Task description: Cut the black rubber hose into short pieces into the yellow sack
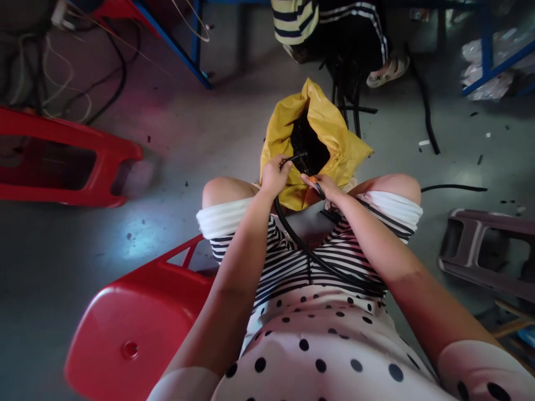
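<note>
My left hand [276, 175] is closed around a black tube [298, 239], near its end, over the mouth of a yellow sack [284, 128]. From that hand the tube curves down across my lap to the right. My right hand [326, 186] grips what look like scissors [314, 180] with orange and dark handles, their tip close to the tube's end. Dark pieces lie inside the sack, which stands open between my knees. Their exact shape cannot be made out.
Red plastic stools [137, 334] stand at my left, and a grey stool [472, 245] is on the right. Another person [346, 28] sits ahead beside black tubes [355, 111]. More tube [428, 117] and small scraps lie on the floor. Cables tangle at upper left.
</note>
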Motion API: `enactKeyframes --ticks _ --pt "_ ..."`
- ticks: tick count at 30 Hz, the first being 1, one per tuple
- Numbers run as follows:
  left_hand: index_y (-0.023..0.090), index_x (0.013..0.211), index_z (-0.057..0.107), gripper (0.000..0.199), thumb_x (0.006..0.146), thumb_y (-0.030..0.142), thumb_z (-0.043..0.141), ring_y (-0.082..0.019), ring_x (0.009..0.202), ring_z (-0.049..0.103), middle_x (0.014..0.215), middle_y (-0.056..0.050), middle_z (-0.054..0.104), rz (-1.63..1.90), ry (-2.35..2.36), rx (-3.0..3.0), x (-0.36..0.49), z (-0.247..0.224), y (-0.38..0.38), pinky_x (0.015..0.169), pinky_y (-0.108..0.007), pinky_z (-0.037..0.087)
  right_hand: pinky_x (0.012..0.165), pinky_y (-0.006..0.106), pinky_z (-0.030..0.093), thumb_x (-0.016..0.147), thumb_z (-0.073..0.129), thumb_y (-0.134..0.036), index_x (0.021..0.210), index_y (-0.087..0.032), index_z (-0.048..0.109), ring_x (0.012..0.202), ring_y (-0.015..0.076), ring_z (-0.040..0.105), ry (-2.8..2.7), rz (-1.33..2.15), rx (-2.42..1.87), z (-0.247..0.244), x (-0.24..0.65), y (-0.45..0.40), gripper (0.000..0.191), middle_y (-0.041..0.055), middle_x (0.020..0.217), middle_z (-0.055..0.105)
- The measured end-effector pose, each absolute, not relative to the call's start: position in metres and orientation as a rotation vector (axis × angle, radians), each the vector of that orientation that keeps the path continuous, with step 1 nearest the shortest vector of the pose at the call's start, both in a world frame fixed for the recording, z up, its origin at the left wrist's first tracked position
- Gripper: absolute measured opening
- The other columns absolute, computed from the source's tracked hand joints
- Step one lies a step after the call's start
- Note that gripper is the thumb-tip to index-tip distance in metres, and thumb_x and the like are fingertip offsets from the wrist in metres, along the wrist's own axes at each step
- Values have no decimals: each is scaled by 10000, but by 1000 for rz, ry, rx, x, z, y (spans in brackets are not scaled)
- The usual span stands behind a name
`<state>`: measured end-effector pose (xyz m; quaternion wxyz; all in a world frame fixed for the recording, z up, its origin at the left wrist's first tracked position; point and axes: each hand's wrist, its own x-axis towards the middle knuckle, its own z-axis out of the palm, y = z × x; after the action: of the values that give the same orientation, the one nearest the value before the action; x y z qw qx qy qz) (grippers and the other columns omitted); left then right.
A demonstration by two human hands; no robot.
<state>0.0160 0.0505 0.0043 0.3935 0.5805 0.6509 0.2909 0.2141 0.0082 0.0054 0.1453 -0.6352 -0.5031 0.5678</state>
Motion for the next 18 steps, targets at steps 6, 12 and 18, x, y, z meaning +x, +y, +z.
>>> enactKeyframes --ticks 6,12,18 --pt "168 1132 798 236 949 150 650 -262 1074 722 1086 -103 798 589 1529 1547 17 2 48 1075 -389 530 623 325 363 808 641 -961 644 -220 561 600 165 481 -1428 1572 -1915 -7 212 8 763 24 598 528" --pt "159 1116 795 207 961 144 658 -249 1005 719 995 -90 781 623 1574 1452 13 -8 47 1044 -376 536 585 312 312 828 623 -951 591 -222 535 587 150 446 -1417 1555 -1833 -13 208 2 771 19 560 494" --pt "155 1048 784 157 935 146 675 -224 957 711 954 -77 772 641 1507 1438 15 -8 44 998 -350 553 594 309 293 828 754 -823 588 -231 458 607 130 406 -1382 1422 -1857 -8 204 8 704 -16 562 428"
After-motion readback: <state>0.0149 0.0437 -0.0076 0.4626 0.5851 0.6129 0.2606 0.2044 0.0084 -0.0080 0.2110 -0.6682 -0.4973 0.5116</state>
